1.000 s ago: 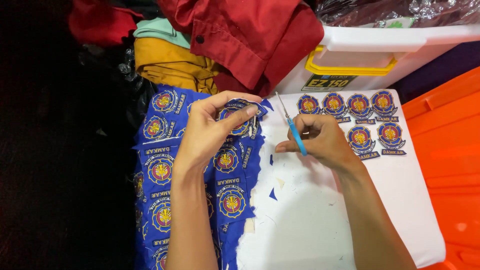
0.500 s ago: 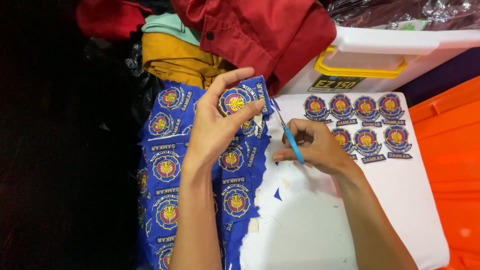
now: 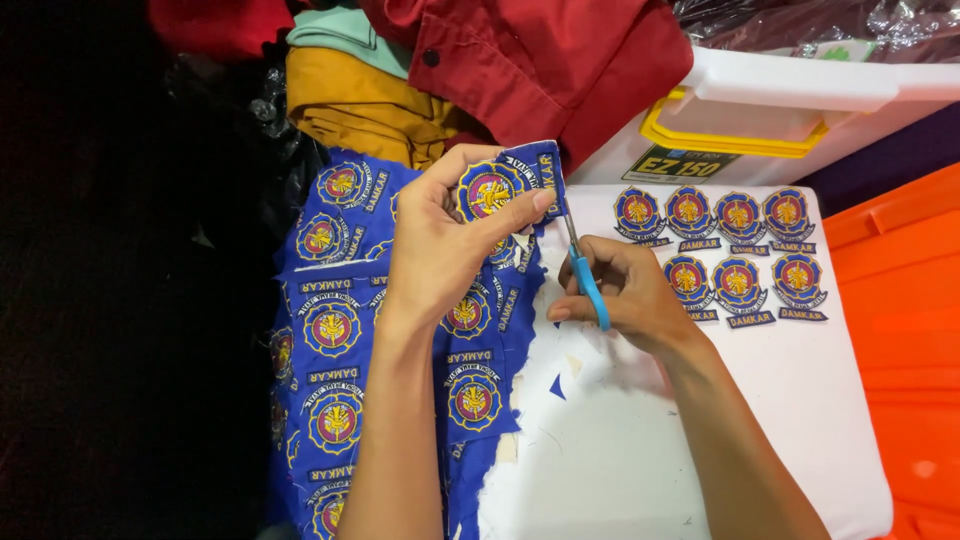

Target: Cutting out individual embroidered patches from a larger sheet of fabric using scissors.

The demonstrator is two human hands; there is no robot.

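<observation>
My left hand (image 3: 445, 250) pinches the top edge of a blue cloth sheet (image 3: 340, 330) covered with round embroidered badges, lifting one badge (image 3: 488, 192) between thumb and fingers. My right hand (image 3: 625, 290) grips small blue-handled scissors (image 3: 585, 275), blades pointing up to the cloth edge just right of that badge. Several cut-out badges (image 3: 735, 245) lie in two rows on the white board (image 3: 700, 430) to the right of my right hand.
Small blue and white cloth scraps (image 3: 560, 385) lie on the board below my hands. Folded red (image 3: 540, 60), mustard (image 3: 360, 110) and teal garments are piled at the back. A white plastic box with a yellow handle (image 3: 760, 120) stands back right; an orange surface (image 3: 900, 330) borders the right.
My left hand has lifted and turned the cloth edge higher, bringing one badge up. The scissors have moved up to the cloth edge beside it.
</observation>
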